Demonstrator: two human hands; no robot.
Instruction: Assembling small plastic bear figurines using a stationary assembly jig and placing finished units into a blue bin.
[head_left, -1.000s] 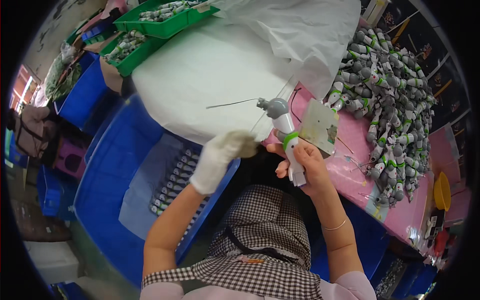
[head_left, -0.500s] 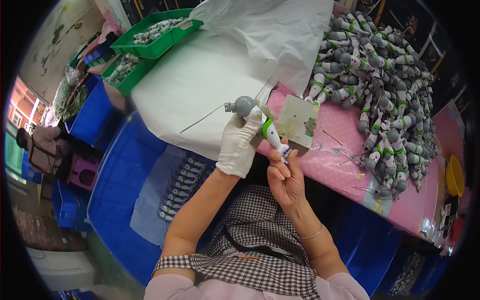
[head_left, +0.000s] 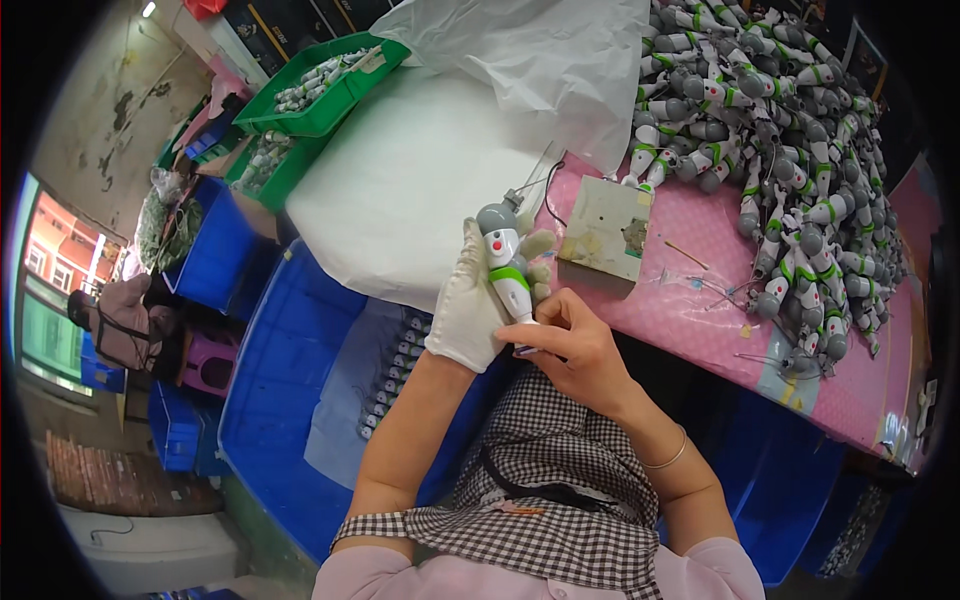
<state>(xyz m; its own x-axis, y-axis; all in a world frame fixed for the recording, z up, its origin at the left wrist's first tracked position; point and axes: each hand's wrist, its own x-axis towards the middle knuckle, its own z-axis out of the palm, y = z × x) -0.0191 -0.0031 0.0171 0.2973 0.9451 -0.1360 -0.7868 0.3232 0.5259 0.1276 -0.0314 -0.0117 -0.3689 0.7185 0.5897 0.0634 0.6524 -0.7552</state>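
Note:
My left hand (head_left: pixel 470 305), in a white glove, grips a small toy figure (head_left: pixel 505 262) with a grey head, a red spot, a green band and a white body. It is held upright over the table's near edge. My bare right hand (head_left: pixel 570 345) pinches the figure's lower end just below the glove. Thin wires stick out from the figure's head.
A big heap of the same figures (head_left: pixel 790 150) covers the pink table (head_left: pixel 700 300) at the right. A square pad (head_left: pixel 605 228) lies close behind my hands. A large white bag (head_left: pixel 400 180), green crates (head_left: pixel 320 85) and a blue bin (head_left: pixel 290 380) with figures stand at the left.
The figure has come closer to me and turned upright. My gloved left hand has closed around its body, and my right hand has shifted to its lower end.

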